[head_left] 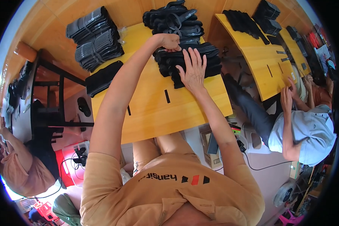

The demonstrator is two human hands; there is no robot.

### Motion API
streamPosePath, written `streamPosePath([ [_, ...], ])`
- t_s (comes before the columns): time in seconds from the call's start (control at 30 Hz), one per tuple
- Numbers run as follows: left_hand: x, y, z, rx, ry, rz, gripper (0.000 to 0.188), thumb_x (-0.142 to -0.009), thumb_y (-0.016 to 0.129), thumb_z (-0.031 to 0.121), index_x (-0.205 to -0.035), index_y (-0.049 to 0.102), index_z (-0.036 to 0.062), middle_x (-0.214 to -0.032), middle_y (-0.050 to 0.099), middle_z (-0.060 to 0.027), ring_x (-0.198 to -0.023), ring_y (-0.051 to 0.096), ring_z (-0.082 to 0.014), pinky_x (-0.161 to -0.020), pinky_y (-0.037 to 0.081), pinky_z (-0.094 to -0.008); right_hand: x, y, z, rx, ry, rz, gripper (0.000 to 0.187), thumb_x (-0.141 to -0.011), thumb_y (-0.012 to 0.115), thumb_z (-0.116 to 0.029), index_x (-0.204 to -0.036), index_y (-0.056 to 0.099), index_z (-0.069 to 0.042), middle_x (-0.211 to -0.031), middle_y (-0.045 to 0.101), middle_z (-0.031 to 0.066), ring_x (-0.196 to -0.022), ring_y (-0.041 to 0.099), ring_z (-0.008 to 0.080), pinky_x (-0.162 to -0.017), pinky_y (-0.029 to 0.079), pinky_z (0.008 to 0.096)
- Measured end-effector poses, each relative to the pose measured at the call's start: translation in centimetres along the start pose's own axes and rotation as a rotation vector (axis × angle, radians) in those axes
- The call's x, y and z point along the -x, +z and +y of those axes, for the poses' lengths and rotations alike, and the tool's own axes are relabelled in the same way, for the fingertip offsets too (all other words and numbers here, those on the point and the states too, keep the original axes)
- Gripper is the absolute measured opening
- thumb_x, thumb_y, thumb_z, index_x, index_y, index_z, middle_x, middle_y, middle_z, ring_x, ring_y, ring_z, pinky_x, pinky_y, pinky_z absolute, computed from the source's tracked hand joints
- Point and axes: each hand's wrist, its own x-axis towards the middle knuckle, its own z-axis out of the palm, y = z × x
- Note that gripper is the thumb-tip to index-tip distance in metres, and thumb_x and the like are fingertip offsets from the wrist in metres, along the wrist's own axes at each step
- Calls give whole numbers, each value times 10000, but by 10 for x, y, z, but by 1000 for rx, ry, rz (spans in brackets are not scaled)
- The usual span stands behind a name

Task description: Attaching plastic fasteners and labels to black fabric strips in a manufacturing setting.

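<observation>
A pile of black knitted pieces that look like socks (214, 67) lies on the far part of the yellow table (150, 120). My right hand (194, 71) rests flat on top of the pile, fingers spread and pointing away from me. At the pile's far left edge is my left hand (168, 42), its fingers curled in. What those fingers grip, if anything, is hidden. Just beyond my hands, more dark bundles (158, 19) are heaped, with a grey strap looped over them.
Banded dark stacks (96, 52) and a folded black stack (103, 78) line the table's left side. Dark slots (167, 96) mark the tabletop. Right, a person in a light blue shirt (305, 132) sits by another yellow table (260, 64). Left stands a black frame (49, 90), another person nearby.
</observation>
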Motion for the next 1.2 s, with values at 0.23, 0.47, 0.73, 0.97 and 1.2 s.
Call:
streamPosePath([
  [0.23, 32, 30, 43, -878, 134, 687, 189, -801, 580, 136, -938, 510, 26, -917, 602, -137, -927, 580, -304, -771, 448, -390, 0, 2, 5, 18, -22, 21, 545, -790, 628, -314, -1253, 469, -75, -1281, 428, 117, -1234, 339, 290, -1013, 228, 505],
  [0.47, 43, 44, 37, -1073, 178, 846, 168, -827, 562, 167, -936, 530, 43, -873, 583, -112, -888, 578, -261, -727, 430, -354, -6, -9, 1, 40, -12, -42, 490, -793, 621, -347, -1188, 506, -80, -1207, 463, 96, -1175, 372, 271, -979, 247, 457],
  [0.73, 38, 36, 39, -780, 87, 740, 322, -837, 563, 385, -921, 580, 75, -774, 633, -150, -787, 628, -305, -657, 480, -419, -6, 2, 2, 93, -2, 37, 444, -784, 622, -388, -1082, 550, -66, -1154, 484, 97, -1155, 374, 276, -953, 245, 485],
  [0.97, 47, -7, 61, -912, -31, 757, 358, -861, 504, 429, -941, 638, 107, -838, 661, -131, -835, 642, -293, -690, 513, -403, -4, 1, 7, 81, 13, 31, 412, -794, 613, -383, -1069, 551, -82, -1145, 493, 82, -1137, 381, 272, -943, 241, 481],
  [1.2, 80, -24, 71, -859, -58, 767, 408, -863, 506, 456, -915, 658, 81, -877, 662, -131, -856, 638, -310, -711, 510, -416, -6, 2, 3, 120, 27, 38, 409, -804, 593, -394, -1077, 549, -94, -1114, 507, 69, -1107, 389, 261, -908, 259, 466],
])
